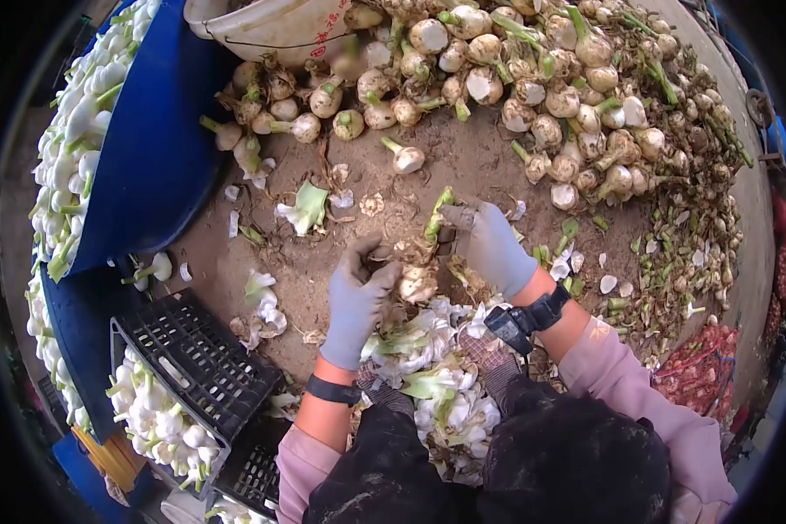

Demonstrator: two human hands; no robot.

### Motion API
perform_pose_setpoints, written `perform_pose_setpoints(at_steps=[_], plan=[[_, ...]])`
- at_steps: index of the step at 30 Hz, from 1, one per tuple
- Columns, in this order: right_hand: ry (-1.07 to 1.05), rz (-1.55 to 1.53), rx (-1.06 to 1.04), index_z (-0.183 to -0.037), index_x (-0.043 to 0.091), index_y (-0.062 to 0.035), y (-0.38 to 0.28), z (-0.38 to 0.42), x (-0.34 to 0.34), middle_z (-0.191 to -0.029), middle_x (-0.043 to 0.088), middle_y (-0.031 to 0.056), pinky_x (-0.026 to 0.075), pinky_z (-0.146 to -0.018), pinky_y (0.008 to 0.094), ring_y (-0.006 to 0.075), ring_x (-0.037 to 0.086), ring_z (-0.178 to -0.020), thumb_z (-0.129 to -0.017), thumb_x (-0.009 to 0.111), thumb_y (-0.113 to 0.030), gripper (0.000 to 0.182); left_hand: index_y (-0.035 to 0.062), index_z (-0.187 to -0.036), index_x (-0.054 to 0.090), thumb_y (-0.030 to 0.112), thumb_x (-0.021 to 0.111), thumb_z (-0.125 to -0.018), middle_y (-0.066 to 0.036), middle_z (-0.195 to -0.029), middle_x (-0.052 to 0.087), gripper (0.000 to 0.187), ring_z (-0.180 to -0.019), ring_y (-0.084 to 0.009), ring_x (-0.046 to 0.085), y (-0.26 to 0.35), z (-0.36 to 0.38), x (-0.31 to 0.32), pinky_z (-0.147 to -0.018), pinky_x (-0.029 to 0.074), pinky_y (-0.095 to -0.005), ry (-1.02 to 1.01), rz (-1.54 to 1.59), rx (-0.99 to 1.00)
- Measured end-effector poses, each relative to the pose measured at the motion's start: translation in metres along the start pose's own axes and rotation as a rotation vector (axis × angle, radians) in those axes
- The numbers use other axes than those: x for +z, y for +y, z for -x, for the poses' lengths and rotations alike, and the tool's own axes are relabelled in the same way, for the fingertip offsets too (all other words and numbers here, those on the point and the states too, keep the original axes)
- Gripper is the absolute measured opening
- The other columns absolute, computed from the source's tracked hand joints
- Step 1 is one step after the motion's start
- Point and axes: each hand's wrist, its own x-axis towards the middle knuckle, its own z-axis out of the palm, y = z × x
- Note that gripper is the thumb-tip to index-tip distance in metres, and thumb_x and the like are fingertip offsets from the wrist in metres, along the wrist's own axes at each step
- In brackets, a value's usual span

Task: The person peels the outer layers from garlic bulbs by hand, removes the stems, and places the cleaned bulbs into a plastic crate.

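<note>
Both my hands wear thin grey gloves with soiled fingertips. Between them, above the dirt floor, is a garlic bulb (417, 281) with brownish, ragged skin and a green stem (438, 214) pointing up. The fingers of my left hand (351, 297) are bent against the bulb's left side, closed on it. At the stem, my right hand (496, 246) pinches with thumb and fingers. Peeled white skins and leaf scraps (441, 384) are heaped below, between my feet. One loose garlic bulb (406, 159) rests on the ground beyond my hands.
A large heap of unpeeled garlic (576, 96) spreads across the back and right. Clean white bulbs (87, 122) fill the far left, beside a blue tub (153, 131). A black crate (203, 354) stands tilted at left. A white bucket (275, 31) and red net bag (697, 371) border the area.
</note>
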Motion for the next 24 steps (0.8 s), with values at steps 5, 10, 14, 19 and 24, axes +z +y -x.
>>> perform_pose_setpoints(at_steps=[5, 10, 14, 19, 24], plan=[[-0.025, -0.156, 0.043, -0.104, 0.062, -0.0015, 0.006, 0.013, -0.040, -0.087, 0.063, 0.0070, 0.054, -0.063, 0.0314, 0.0166, 0.062, -0.072, -0.092, 0.057, -0.013, 0.017, -0.0014, -0.135, 0.043, 0.016, 0.068, -0.086, -0.012, -0.124, 0.056, 0.058, -0.102, -0.0147, 0.058, -0.003, 0.020, 0.022, -0.087, 0.048, -0.0279, -0.239, 0.006, -0.072], [0.415, 0.295, -0.009, -0.107, 0.061, 0.0021, -0.053, 0.102, -0.152, -0.088, 0.064, 0.0055, 0.051, -0.067, 0.0270, 0.0138, 0.061, -0.073, -0.089, 0.060, -0.010, 0.022, 0.0100, -0.125, 0.058, 0.027, 0.071, -0.081, -0.015, -0.120, 0.061, 0.049, -0.107, -0.0287, 0.058, -0.017, 0.047, 0.055, -0.089, 0.048, -0.0381, -0.649, -0.531, 0.343], [1.164, 1.822, -0.171, -0.106, 0.064, -0.0038, -0.073, 0.164, -0.248, -0.094, 0.066, 0.0167, 0.051, -0.077, 0.0409, 0.0343, 0.064, -0.085, -0.083, 0.059, -0.009, 0.023, 0.0076, -0.115, 0.061, 0.029, 0.072, -0.079, -0.016, -0.112, 0.063, 0.043, -0.104, -0.0301, 0.059, -0.025, 0.043, 0.034, -0.089, 0.048, -0.0386, -0.390, -0.983, 0.270], [0.652, 1.327, -0.565, -0.109, 0.066, -0.0080, -0.067, 0.094, -0.188, -0.099, 0.066, 0.0136, 0.051, -0.081, 0.0404, 0.0349, 0.063, -0.089, -0.077, 0.064, -0.005, 0.032, 0.0048, -0.113, 0.062, 0.036, 0.073, -0.081, -0.012, -0.107, 0.066, 0.046, -0.094, -0.0252, 0.063, -0.047, 0.070, 0.052, -0.084, 0.049, -0.0338, -0.808, -0.534, -0.210], [0.722, 1.775, -0.513, -0.090, 0.068, -0.0124, -0.010, -0.026, -0.157, -0.106, 0.062, 0.0083, 0.046, -0.077, 0.0413, 0.0279, 0.058, -0.098, -0.063, 0.066, -0.009, 0.027, 0.0035, -0.113, 0.064, 0.018, 0.067, -0.086, -0.008, -0.104, 0.066, 0.030, -0.099, -0.0205, 0.060, -0.021, 0.066, 0.048, -0.087, 0.047, -0.0309, -0.803, -0.563, -0.125]])
